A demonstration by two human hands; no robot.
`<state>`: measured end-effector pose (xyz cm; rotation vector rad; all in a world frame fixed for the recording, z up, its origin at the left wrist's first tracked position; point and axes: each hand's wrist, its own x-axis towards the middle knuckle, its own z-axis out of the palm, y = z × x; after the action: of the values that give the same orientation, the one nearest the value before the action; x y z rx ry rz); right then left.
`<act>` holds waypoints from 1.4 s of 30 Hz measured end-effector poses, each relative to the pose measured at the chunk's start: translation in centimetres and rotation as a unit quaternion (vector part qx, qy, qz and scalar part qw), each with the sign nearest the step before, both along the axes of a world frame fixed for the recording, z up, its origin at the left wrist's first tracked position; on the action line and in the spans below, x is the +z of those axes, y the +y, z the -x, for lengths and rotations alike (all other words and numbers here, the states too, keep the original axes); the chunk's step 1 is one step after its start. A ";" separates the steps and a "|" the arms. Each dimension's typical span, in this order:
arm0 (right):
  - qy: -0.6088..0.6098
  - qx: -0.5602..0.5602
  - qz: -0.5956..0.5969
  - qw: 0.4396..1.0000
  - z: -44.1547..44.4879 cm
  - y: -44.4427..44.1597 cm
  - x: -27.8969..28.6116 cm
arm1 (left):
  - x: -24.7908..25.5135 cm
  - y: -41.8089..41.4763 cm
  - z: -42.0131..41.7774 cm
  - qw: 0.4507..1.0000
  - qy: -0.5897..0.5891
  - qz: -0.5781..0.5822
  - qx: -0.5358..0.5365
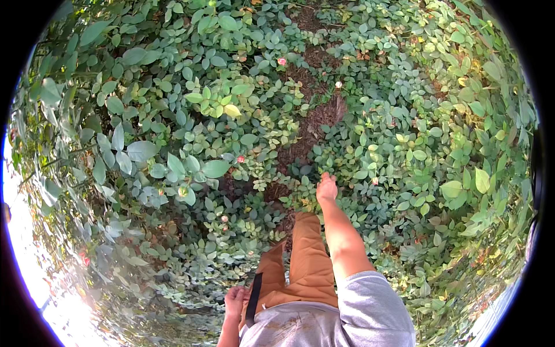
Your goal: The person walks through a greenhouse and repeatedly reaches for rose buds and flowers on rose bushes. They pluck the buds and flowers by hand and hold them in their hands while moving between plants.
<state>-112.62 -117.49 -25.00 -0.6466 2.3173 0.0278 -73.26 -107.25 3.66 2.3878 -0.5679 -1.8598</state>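
Observation:
Dense rose bushes with green leaves fill the view on both sides. My right hand reaches forward at the centre, among the low leaves beside the narrow soil path. Its fingers are partly hidden, and whether they hold anything does not show. Near my hip, beside a black strap over my orange-brown trousers, is my left hand with its fingers curled. Nothing can be made out in it. A pinkish rosebud stands to the right of my right hand.
A brown soil path runs ahead between the bushes, with leaves overhanging both edges. Small pink roses and a white bloom show near it. Larger leafy stems lean in from the left.

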 end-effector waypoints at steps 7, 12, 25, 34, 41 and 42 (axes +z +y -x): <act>-0.416 -0.357 -0.029 0.836 2.3 -1.1 0.4 | -0.7 -2.5 3.1 1.000 0.019 0.012 -0.002; -0.502 -0.375 0.113 0.771 2.3 -1.5 9.1 | -1.1 -6.0 5.7 0.999 0.034 0.005 -0.011; 0.143 -0.078 0.249 0.955 10.7 1.0 18.4 | -7.9 -16.3 10.3 0.981 0.030 0.026 -0.191; -0.236 -0.605 0.229 0.725 11.5 1.3 16.4 | -14.4 -29.6 20.7 0.982 -0.078 0.169 -0.034; -0.418 -0.473 0.110 0.768 6.1 0.7 20.6 | -21.7 -31.5 19.3 0.982 -0.002 0.120 0.149; -0.420 -0.482 0.117 0.760 5.6 1.0 20.6 | -20.3 -31.8 21.1 0.977 -0.022 0.173 0.124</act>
<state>-118.24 -116.49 -4.38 0.4489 1.5012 -0.8613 -94.37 -139.08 -16.59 2.1610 -0.5192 -1.4740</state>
